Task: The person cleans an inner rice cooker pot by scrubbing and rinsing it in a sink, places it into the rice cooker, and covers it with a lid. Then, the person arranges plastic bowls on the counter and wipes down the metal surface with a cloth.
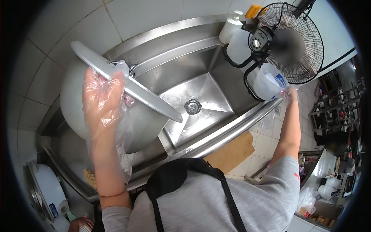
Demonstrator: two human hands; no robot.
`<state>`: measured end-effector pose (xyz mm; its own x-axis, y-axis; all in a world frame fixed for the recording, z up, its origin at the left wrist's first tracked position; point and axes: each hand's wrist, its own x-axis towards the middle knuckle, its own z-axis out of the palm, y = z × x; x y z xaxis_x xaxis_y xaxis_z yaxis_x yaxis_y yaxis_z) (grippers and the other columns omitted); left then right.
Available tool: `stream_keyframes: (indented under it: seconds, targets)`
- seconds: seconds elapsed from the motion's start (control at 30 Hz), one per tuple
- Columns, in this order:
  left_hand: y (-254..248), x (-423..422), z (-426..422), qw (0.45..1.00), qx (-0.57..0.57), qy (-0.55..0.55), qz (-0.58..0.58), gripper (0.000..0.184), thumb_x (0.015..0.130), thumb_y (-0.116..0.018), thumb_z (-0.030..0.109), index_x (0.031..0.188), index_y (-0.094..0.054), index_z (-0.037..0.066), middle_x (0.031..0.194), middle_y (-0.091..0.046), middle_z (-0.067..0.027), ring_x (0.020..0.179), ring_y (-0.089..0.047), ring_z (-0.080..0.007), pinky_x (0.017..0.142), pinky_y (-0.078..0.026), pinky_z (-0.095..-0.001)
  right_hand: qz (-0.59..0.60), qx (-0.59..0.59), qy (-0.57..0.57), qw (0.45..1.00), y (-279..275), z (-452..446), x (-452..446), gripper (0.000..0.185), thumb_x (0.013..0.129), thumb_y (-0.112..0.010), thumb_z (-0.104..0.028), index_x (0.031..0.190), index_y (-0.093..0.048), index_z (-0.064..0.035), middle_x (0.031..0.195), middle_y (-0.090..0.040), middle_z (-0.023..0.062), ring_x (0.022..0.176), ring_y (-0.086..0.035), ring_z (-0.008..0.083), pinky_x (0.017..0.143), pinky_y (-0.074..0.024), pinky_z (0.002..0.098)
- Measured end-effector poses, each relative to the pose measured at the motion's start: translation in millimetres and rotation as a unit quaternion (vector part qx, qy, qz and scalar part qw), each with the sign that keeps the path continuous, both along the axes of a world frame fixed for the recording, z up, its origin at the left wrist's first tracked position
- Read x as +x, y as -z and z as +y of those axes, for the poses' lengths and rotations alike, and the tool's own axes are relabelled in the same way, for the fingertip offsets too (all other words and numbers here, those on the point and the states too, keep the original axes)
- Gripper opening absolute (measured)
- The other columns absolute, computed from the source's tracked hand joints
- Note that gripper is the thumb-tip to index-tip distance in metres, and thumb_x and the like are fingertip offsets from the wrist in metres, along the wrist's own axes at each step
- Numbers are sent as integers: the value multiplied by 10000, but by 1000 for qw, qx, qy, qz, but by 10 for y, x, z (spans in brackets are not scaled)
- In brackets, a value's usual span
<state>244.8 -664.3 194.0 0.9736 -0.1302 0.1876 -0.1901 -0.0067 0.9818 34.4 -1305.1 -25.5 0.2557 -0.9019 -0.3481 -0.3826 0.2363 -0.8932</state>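
Note:
My left hand, in a clear plastic glove, grips a wide, flat grey lid that I see nearly edge-on, tilted. Behind and below it a big round pale-grey pot rests over the left part of the steel sink; the lid and my hand hide its opening. Out to the right, my gloved right hand has its fingers closed at the edge of a translucent plastic tub with blue print. The tub is at the sink's right end, with something whitish inside.
A black fan stands at the right end, beside a white pump bottle and another translucent container. A drain sits in the wet basin. Cardboard lies on the floor. Another person's hand shows at lower left.

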Motion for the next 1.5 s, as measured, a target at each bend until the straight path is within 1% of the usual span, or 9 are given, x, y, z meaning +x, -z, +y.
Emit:
stream_keyframes:
  seconds: [0.27,0.43,0.57,0.8,1.07,1.17,1.3,1.37,1.5]
  targets:
    - [-33,-79,-31,999,-30,-22,-1,303,812,-583,69,1087,-470,11,867,-544,-48,648,-501,-83,525,-409,-230,227,-170,-103,953,-3,-17,293,272,766,-613,-282,875,-611,-33,743,-604,134,690,-600,278,579,-475,378]
    - [-99,-101,-8,999,-21,-31,13,310,813,-576,81,1098,-478,9,880,-545,-45,698,-508,-89,557,-410,-236,-202,34,71,976,-14,344,213,262,774,-599,-246,955,-525,-71,614,-510,71,510,-512,227,433,-426,359]
    - [-88,-149,70,997,-56,-45,-3,304,801,-578,83,1080,-485,8,875,-541,-33,697,-509,-89,544,-404,-231,-21,-39,-10,999,-526,722,1,431,699,-657,-465,868,-554,-82,614,-497,87,450,-447,176,403,-348,319]
    - [27,-179,236,998,-54,-41,-4,299,775,-605,95,1033,-489,-4,806,-557,-49,612,-522,-74,481,-417,-208,-48,-60,-231,970,-1208,3034,1164,863,692,-664,-508,1372,-288,-132,1024,-555,179,591,-531,183,500,-435,302]
    - [110,-368,589,997,10,-77,-28,495,710,-676,124,1122,-460,-48,883,-578,-77,663,-520,-85,549,-385,-199,-168,-115,-722,662,-402,4702,2705,1083,616,-723,-483,1373,-143,27,1253,-465,210,1180,-441,317,1015,-301,346]
    - [121,-312,719,996,-3,-86,-35,503,702,-669,122,1134,-469,-41,960,-574,-82,847,-552,-133,765,-420,-244,-131,-139,-766,613,40,5378,3336,845,685,-662,-510,1324,-333,-66,1250,-460,211,1150,-458,298,960,-350,345]
    - [92,-145,804,987,-2,-153,-56,364,727,-611,52,1068,-503,-19,857,-575,-50,718,-539,-90,631,-428,-205,-108,-64,-754,645,413,6111,4000,596,830,-498,-474,1245,-446,-49,1251,-485,140,1105,-489,284,947,-351,356]
    - [114,-79,1009,981,90,-162,-53,304,746,-567,22,1045,-516,-6,842,-564,-39,739,-529,-101,637,-431,-220,-132,-240,-739,615,1128,6508,4498,551,912,-302,-467,1268,-425,-65,1292,-448,121,1187,-410,267,998,-301,356]
    - [34,-186,880,927,239,-281,-69,308,790,-601,62,1078,-510,2,851,-584,-117,738,-559,-152,642,-469,-295,-130,-237,-763,587,1352,6657,4456,580,894,-315,-488,1278,-405,-63,1302,-427,127,1168,-420,272,991,-308,363]
